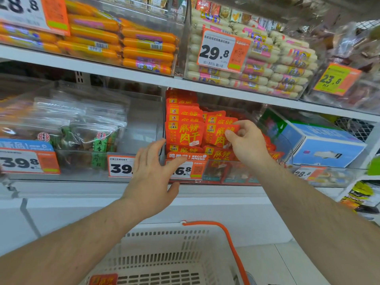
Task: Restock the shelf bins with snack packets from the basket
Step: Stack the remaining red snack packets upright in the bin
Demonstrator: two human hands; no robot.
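A clear shelf bin point(232, 173) on the middle shelf holds several red snack packets point(184, 133) with yellow characters, stacked in rows. My right hand point(246, 140) pinches the top right corner of one red packet point(216, 136) at the front of the bin. My left hand point(152, 177) reaches with fingers spread toward the bin's front left corner, over the price tag, holding nothing. A beige plastic basket point(164, 254) with an orange handle sits below my arms; one red packet point(102, 279) shows at its bottom edge.
To the left stands a clear bin of green-labelled bags point(96, 136) with a bare gap beside it. A blue box point(320, 140) lies in the bin to the right. Orange sausages point(144, 44) and white sausages point(277, 66) fill the shelf above. A white ledge point(205, 192) runs below.
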